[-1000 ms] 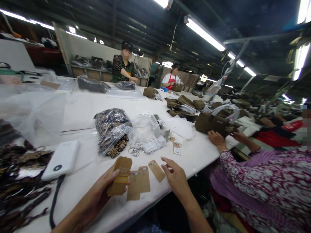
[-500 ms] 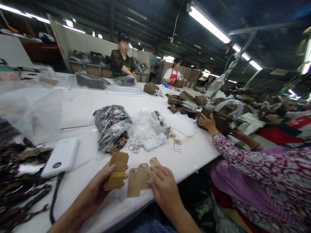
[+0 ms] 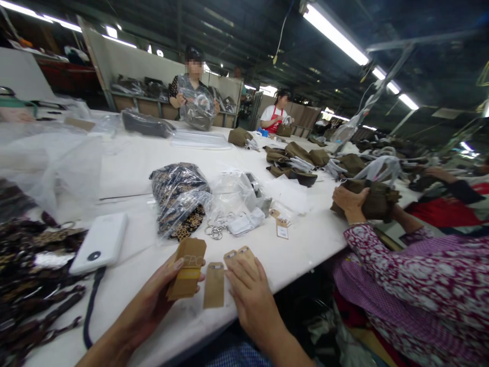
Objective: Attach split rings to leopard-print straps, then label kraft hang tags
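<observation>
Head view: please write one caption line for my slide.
At a white table, the left hand holds a stack of brown paper tags while the right hand rests on loose tags.

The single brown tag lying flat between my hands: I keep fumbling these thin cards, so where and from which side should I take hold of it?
The brown tag lies flat on the white table, punched end away from you, near end by the table edge. Probably best to pinch that near short end from the table-edge side, sliding it slightly over the edge first. The right hand is closest; the left hand already holds a tag stack.

Matt brown paper tags point(image 3: 214, 291), glossy clear plastic bags point(image 3: 179, 196), seemingly metal key rings point(image 3: 215, 232)
</observation>
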`<action>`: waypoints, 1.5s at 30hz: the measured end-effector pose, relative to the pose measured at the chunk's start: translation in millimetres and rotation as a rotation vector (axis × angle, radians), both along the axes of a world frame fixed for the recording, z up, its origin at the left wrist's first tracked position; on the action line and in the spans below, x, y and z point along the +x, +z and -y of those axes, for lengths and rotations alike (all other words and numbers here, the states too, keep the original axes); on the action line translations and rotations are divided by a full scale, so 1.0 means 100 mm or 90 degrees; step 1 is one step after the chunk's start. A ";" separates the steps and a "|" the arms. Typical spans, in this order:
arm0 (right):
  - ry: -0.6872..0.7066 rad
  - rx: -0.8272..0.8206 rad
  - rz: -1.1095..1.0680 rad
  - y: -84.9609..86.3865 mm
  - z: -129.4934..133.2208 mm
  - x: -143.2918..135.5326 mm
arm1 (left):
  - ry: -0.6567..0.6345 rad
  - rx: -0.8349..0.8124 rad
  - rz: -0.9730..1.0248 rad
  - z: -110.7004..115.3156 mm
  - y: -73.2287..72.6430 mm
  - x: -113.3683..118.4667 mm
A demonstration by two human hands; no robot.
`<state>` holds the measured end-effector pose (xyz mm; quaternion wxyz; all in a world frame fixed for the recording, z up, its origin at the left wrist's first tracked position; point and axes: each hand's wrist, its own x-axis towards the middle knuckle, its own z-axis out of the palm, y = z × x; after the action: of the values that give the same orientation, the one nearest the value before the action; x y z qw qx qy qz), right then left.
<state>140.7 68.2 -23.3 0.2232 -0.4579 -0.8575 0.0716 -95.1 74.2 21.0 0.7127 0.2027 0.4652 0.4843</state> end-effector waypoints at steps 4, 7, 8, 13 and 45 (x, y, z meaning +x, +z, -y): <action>0.068 -0.051 0.006 0.00 0.16 -0.18 | 0.009 -0.005 0.003 0.00 0.00 -0.02; 0.097 -0.070 0.018 0.03 0.14 -0.19 | 0.007 -0.009 -0.001 0.00 0.02 -0.01; 0.104 -0.075 0.024 0.05 0.11 -0.18 | 0.006 -0.008 0.000 0.01 0.03 -0.01; 0.104 -0.057 0.030 0.13 -0.05 -0.08 | 0.003 -0.002 0.005 0.01 0.01 0.00; -0.175 -0.024 0.023 -0.16 0.07 0.18 | -0.011 -0.014 0.003 -0.04 -0.09 -0.05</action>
<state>159.2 61.3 -39.7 0.2071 -0.5763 -0.7891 0.0481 -100.1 77.9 11.8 0.7201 0.1973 0.4672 0.4735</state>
